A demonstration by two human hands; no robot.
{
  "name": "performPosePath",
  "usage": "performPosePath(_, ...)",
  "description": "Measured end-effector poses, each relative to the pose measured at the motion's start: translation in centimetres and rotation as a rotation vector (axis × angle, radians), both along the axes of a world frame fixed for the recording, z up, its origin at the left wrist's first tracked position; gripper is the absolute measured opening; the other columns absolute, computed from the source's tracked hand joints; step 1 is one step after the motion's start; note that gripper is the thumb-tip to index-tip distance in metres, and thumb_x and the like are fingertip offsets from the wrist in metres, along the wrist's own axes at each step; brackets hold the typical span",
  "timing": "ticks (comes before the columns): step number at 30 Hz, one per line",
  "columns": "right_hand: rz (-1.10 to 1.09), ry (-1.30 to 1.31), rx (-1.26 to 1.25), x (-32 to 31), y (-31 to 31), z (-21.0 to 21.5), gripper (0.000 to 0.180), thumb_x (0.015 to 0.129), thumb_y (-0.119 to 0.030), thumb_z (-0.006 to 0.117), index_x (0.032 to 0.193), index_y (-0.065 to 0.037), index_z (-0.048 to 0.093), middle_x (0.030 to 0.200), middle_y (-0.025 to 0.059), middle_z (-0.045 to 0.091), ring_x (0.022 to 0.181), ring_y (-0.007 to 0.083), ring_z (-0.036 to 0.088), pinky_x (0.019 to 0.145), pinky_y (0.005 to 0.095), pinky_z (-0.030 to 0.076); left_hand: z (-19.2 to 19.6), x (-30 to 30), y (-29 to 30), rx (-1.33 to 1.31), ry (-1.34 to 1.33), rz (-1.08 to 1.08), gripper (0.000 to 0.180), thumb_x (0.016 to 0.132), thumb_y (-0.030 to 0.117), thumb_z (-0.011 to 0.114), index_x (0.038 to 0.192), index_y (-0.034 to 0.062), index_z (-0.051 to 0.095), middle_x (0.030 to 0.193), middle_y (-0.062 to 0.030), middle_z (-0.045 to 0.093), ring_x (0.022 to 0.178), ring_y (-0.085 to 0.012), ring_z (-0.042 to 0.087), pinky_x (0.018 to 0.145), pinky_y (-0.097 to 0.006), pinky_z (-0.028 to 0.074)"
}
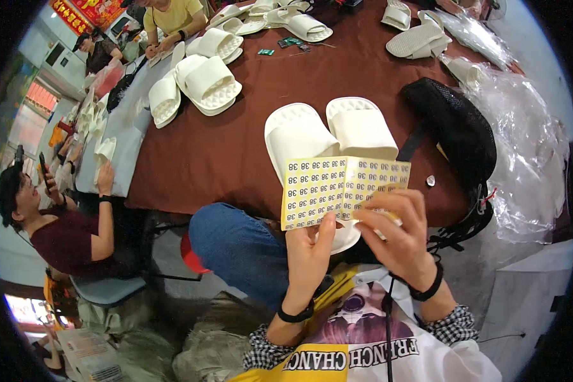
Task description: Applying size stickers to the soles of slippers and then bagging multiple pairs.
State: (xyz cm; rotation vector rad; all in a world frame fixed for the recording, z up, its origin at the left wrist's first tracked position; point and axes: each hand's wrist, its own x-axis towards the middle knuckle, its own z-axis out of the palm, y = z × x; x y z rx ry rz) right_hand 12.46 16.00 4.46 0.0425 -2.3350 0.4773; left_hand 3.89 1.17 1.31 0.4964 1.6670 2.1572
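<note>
Workroom with pale walls and red hangings at upper left; other people sit along a grey table [124,137] at left, one in a maroon top, two farther back.

Main surface: a round table [216,146] under a brown cloth, strewn with pairs of white slippers [207,83]. More slippers lie at the far edge, and a few small green packets sit near the middle. A heap of clear plastic bags [528,165] covers the right side, with a black mesh bag [455,124] just beside it.

Nearest pair of white slippers [331,134] lies side by side at the table's near edge, directly behind the sticker sheet.

Sticker sheet [340,190]: yellow, folded down the middle, printed with rows of small round labels, held upright above the person's lap and apart from the table.

Left hand [309,254]: thumb pressed on the sheet's lower edge, fingers closed behind it.

Right hand [398,239]: fingers curled over the sheet's right lower corner, seemingly pinching at a label; whether one is lifted cannot be told.

Risks, as judged: the thin sheet may crease or tear along its fold under two-handed pull; a peeled label may curl and stick to a fingertip; the sheet may slip toward the lap if the thumb eases.
</note>
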Motion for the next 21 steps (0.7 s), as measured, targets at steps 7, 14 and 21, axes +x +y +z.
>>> performPosePath(7,0.059,-0.021,0.049,-1.31,-0.52,-0.36,0.029,0.075,-0.010,0.083,0.099,-0.010,0.069,0.105,0.0028,0.065,0.100,0.0246,0.062,0.087,0.0406,0.048,-0.34,0.21,0.23,0.124,-0.098,0.031,0.027,0.103,0.005,0.059,0.127,-0.0057,0.056,0.118,-0.0119,0.070,0.103,-0.0141,0.068,0.091,-0.029,0.053)
performPosePath(14,0.020,-0.021,0.007,-1.13,-0.41,-0.84,0.028,0.075,-0.007,0.083,0.099,-0.008,0.068,0.105,0.0047,0.065,0.100,0.0281,0.062,0.087,0.0419,0.050,-0.27,0.53,0.31,0.097,-0.085,0.042,0.026,0.102,0.006,0.062,0.125,-0.0062,0.056,0.116,-0.0120,0.070,0.100,-0.0127,0.067,0.087,-0.027,0.054)
performPosePath(21,0.013,-0.038,-0.018,-1.24,-0.60,-0.82,0.028,0.074,-0.004,0.082,0.097,-0.007,0.067,0.103,0.0060,0.065,0.098,0.0292,0.062,0.085,0.0402,0.051,-0.12,0.56,-0.01,-0.019,-0.052,0.023,0.022,0.102,0.006,0.063,0.117,-0.0084,0.065,0.108,-0.0118,0.073,0.098,-0.0114,0.067,0.088,-0.030,0.055)
